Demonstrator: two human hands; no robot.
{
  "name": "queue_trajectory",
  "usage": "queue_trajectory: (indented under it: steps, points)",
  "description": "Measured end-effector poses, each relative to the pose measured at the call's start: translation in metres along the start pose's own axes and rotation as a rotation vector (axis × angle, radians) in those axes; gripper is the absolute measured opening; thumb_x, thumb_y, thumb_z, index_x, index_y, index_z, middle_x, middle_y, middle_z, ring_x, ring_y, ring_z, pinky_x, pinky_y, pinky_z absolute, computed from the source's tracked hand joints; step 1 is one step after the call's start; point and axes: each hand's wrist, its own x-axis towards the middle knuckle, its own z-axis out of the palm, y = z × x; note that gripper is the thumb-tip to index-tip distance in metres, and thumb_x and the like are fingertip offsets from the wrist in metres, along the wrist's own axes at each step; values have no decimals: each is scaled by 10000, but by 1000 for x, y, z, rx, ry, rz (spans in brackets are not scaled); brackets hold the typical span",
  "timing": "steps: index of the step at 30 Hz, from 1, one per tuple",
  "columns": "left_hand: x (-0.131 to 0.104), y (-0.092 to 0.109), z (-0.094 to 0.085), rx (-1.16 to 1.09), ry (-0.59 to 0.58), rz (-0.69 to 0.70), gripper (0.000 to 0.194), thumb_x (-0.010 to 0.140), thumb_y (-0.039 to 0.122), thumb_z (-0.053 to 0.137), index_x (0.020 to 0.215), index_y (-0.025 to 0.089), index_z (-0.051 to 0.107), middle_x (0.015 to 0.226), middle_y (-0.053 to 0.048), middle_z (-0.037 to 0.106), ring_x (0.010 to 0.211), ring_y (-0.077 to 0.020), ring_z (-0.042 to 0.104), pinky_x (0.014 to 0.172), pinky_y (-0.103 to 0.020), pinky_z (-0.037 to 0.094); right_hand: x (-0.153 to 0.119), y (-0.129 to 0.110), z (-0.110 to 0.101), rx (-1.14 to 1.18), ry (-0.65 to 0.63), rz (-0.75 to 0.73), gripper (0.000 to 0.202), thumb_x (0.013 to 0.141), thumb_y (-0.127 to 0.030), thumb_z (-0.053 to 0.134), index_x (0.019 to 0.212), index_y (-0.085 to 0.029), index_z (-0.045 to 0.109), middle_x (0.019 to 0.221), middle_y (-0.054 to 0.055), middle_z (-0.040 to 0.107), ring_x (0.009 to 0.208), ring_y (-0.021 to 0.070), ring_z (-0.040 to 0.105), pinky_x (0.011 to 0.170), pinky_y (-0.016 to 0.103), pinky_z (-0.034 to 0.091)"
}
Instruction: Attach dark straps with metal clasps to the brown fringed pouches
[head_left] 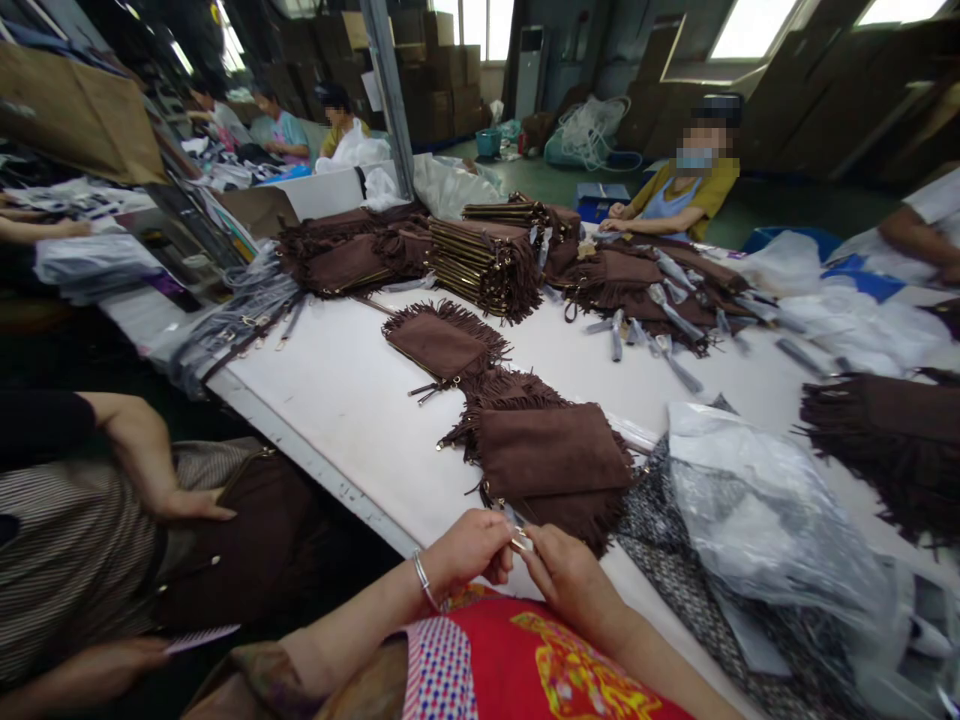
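Note:
My left hand (478,546) and my right hand (564,568) meet in front of my red apron, fingers closed. Pinched between them is a small shiny metal clasp (523,541), with a bit of clear wrapping about it. Just beyond my fingers lies a brown fringed bag (556,450) on the white table (337,420). The clasp seems to be at this bag's near edge, though the join is hidden. Farther up, a second brown fringed bag (439,342) lies flat, its tassels hanging toward the left.
Stacked brown pouches with gold zips (480,260) stand at the table's back, beside more fringed bags (630,280). Clear plastic bags (757,500) lie on the right over dark tweed cloth (675,540). At left, a co-worker's hand (191,500) touches a brown bag. Another person (679,190) sits opposite.

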Motion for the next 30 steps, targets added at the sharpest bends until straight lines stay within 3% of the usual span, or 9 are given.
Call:
queue_trajectory:
  steps: [5, 9, 11, 13, 15, 19, 22, 24, 30]
  points:
    - [11, -21, -3, -155, 183, -100, 175, 718, 317, 493, 688, 156, 556, 484, 42, 502, 380, -81, 448, 417, -213, 339, -3, 6, 8, -130, -48, 60, 326, 944, -251, 342, 766, -159, 599, 716, 73, 591, 640, 159, 541, 610, 259, 396]
    - [14, -22, -8, -95, 391, -62, 189, 733, 342, 546, 754, 154, 543, 611, 13, 556, 532, -96, 535, 486, -203, 389, -3, 4, 5, 216, -82, 315, 406, 960, -378, 317, 718, -173, 570, 659, 38, 585, 636, 156, 540, 609, 256, 387]
    - [8, -15, -5, -63, 289, 0, 228, 753, 381, 559, 796, 158, 551, 678, 0, 582, 604, -109, 567, 514, -203, 415, -3, 2, 2, 388, -126, 414, 422, 951, -432, 328, 695, -181, 551, 612, 6, 554, 598, 141, 512, 577, 244, 369]
    - [0, -8, 1, 57, 107, 124, 252, 761, 403, 576, 824, 159, 572, 703, -9, 607, 620, -116, 577, 532, -211, 433, -3, 1, 2, 479, -156, 455, 431, 940, -459, 338, 663, -183, 521, 582, -12, 515, 566, 131, 475, 545, 239, 343]
    - [-6, -4, 8, 202, 9, 210, 244, 767, 398, 577, 805, 158, 581, 662, -5, 610, 578, -113, 569, 515, -210, 426, -4, 0, 3, 527, -175, 469, 438, 938, -466, 331, 649, -183, 499, 570, -21, 484, 552, 125, 450, 525, 236, 325]
    - [-2, -12, 11, 269, 54, 107, 254, 799, 390, 488, 710, 164, 560, 560, 8, 581, 479, -117, 553, 426, -200, 390, -6, 0, 5, 493, -181, 399, 431, 953, -429, 306, 711, -176, 556, 606, -5, 523, 589, 138, 488, 556, 241, 363]
    - [7, -22, 6, 210, 87, -16, 264, 791, 381, 456, 645, 174, 531, 505, 20, 555, 403, -105, 508, 377, -193, 362, -7, 0, 4, 389, -166, 270, 265, 926, -337, 412, 979, -183, 620, 857, 50, 652, 800, 179, 589, 730, 272, 436]
    - [11, -27, 4, 163, 89, -74, 262, 784, 377, 445, 636, 177, 526, 480, 27, 540, 365, -96, 475, 354, -187, 342, -8, 1, 4, 306, -158, 201, 255, 895, -272, 463, 1097, -199, 601, 990, 73, 665, 908, 203, 603, 814, 298, 442]
    - [15, -26, 7, 260, 55, -49, 346, 840, 398, 359, 620, 179, 513, 469, 16, 521, 354, -108, 455, 349, -207, 324, -10, 17, 26, 109, -55, 50, 224, 867, -217, 444, 976, -189, 637, 848, 72, 688, 788, 195, 638, 723, 260, 459]
